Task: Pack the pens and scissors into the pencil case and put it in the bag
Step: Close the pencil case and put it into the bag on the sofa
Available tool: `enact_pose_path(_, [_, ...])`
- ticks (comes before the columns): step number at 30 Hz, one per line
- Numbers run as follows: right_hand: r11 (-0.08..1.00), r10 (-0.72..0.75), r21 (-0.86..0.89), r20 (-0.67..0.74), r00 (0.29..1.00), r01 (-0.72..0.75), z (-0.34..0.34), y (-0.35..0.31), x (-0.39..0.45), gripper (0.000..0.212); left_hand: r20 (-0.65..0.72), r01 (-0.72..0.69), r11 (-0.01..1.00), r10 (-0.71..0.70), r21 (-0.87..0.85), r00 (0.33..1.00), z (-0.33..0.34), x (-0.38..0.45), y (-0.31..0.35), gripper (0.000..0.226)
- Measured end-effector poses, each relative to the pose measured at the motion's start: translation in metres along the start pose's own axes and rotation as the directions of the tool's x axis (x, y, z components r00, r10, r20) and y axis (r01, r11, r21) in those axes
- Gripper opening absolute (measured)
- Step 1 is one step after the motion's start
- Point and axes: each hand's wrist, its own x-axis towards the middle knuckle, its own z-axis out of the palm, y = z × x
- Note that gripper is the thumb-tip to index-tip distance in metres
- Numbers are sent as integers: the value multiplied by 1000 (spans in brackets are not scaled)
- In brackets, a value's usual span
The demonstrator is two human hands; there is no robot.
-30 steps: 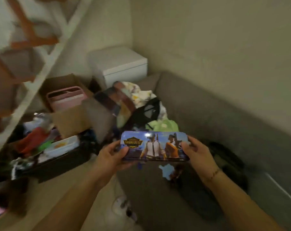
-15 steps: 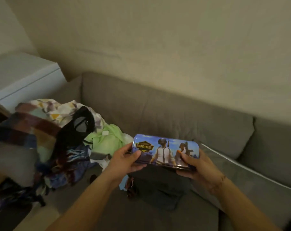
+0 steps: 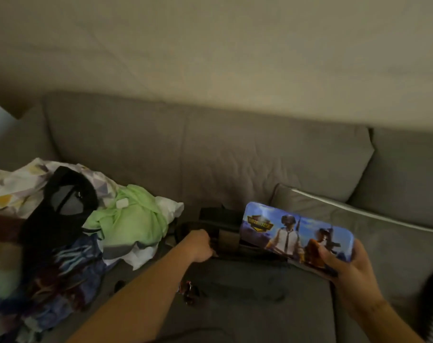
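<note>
So the case is closed up and sitting in the right hand, which grips it by its near right end, thumb on the printed lid and fingers wrapped under. It's held out over the front edge of the dark bag lying on the sofa, tilted a bit with the far end dipping toward the bag's mouth. It's not in the bag yet.

The left hand is down at the bag's left side, fingers curled shut on what looks like the edge of the opening or a zip pull. It's too dark and blurry to say which, but it seems to be holding the mouth open.

Handling-wise, the case looks like a hard glossy tin or plastic box: stiff, light even with pens and scissors inside, and a bit slick on that shiny lid. Holding it by one end is fine for a short move, but if the lid only snaps shut I'd keep the thumb pressing down on it so nothing pops open. Gripping across the short sides near the end, like now, leaves the leading end free to slide in.

The bag is soft and floppy, so the mouth will probably collapse unless it's held open. There's a heap of clothes just left of it.
</note>
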Motion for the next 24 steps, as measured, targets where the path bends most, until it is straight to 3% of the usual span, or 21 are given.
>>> enact_pose_path(2, [998, -49, -32, -31, 998, 48, 6, 7, 6, 96, 114, -22, 998, 16, 56, 993, 9, 26, -2, 27])
enact_pose_path(6, [991, -122, -68, -63, 991, 118, 19, 13, 25, 93, 178, -69, 994, 83, -81, 980, 21, 63, -2, 60])
enact_pose_path(9, [986, -153, -78, -84, 985, 146, 22, 16, 38, 94, 126, 46, 970, -16, -237, 992, 28, 89, -2, 52])
enact_pose_path(11, [986, -157, -77, -83, 984, 150, 24, 17, 46, 86, 38, 55, 966, -46, -254, 998, 29, 104, -2, 45])
enact_pose_path(14, [986, -153, -83, -83, 985, 146, 27, 17, 52, 74, -52, -7, 999, 4, -42, 999, 32, 111, -3, 32])
enact_pose_path(18, [984, -163, -95, -111, 980, 152, 29, 16, 51, 72, -22, 2, 998, -1, 65, 1000, 31, 99, 1, 25])
enact_pose_path(20, [984, -153, -109, -120, 981, 140, 29, 17, 50, 80, 10, -31, 999, 31, -4, 999, 24, 85, 3, 19])
enact_pose_path(24, [986, -132, -119, -115, 985, 118, 28, 19, 47, 90, 119, -118, 931, 169, -345, 978, -2, 44, 1, 18])
